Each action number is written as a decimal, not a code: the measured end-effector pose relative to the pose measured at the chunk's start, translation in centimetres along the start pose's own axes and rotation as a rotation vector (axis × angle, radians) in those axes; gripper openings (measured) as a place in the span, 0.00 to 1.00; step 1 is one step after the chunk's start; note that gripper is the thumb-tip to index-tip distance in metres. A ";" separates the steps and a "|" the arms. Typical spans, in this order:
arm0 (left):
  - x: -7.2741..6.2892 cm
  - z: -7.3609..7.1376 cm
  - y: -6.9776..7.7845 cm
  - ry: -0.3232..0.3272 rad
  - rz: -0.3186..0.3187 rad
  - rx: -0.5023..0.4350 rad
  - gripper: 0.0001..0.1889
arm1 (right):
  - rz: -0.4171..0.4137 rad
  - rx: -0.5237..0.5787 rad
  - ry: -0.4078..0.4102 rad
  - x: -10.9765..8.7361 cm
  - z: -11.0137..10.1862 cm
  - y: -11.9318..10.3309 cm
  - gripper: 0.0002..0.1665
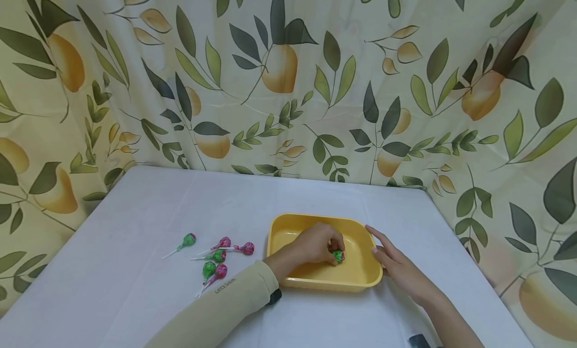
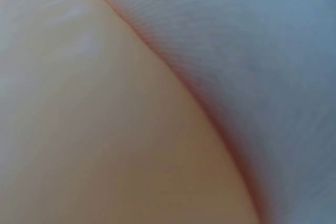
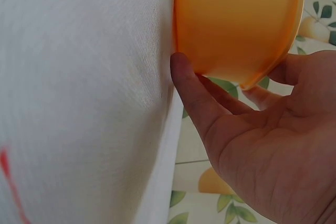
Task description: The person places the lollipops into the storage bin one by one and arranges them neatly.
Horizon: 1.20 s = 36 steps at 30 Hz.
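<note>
In the head view my left hand reaches into a yellow plastic tray, its fingertips pinching a lollipop in a green wrapper low over the tray floor. The lollipop's stick is hidden. At the tray's right end, my right hand holds the rim and outer wall; the right wrist view shows its fingers against the tray's side down near the tabletop. Left of the tray lie several more lollipops, among them a green one set apart and a pink one closest to the tray.
A white cloth covers the table. Behind it hangs a curtain printed with fruit and leaves. Dark wrist devices show beneath the left sleeve and beside the right forearm. The left wrist view is mostly filled by the blurred tray wall.
</note>
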<state>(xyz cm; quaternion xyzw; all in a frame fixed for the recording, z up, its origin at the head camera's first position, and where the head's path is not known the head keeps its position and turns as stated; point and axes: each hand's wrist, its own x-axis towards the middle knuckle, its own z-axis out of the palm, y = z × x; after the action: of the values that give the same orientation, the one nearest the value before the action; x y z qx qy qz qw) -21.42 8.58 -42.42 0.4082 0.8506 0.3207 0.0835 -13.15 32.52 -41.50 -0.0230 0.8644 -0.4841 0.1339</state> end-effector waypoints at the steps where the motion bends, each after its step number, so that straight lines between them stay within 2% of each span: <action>1: 0.0 0.0 0.0 -0.001 -0.001 -0.005 0.12 | 0.001 0.001 0.000 0.0 0.0 0.0 0.34; 8: -0.3 -0.3 0.0 0.013 0.005 -0.043 0.12 | 0.003 -0.002 -0.001 0.0 0.0 0.0 0.34; 13: -0.4 -0.4 -0.2 0.031 0.016 -0.113 0.10 | -0.004 0.001 -0.003 -0.1 -0.1 0.1 0.34; 19: -0.4 -0.6 -0.5 0.042 -0.030 -0.189 0.09 | 0.003 -0.007 -0.006 -0.1 0.0 0.0 0.35; 29: -0.7 -1.3 -0.4 0.024 -0.034 -0.208 0.09 | 0.024 -0.011 -0.002 -0.1 0.1 -0.2 0.35; 36: -1.3 -1.8 -1.1 0.023 -0.040 -0.238 0.10 | 0.036 -0.021 0.006 0.0 0.1 -0.4 0.35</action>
<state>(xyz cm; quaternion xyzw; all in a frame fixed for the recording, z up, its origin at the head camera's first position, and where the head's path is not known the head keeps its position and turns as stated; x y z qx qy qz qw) -22.00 6.26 -41.89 0.3744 0.8154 0.4225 0.1280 -13.14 32.20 -41.25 -0.0073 0.8700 -0.4727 0.1401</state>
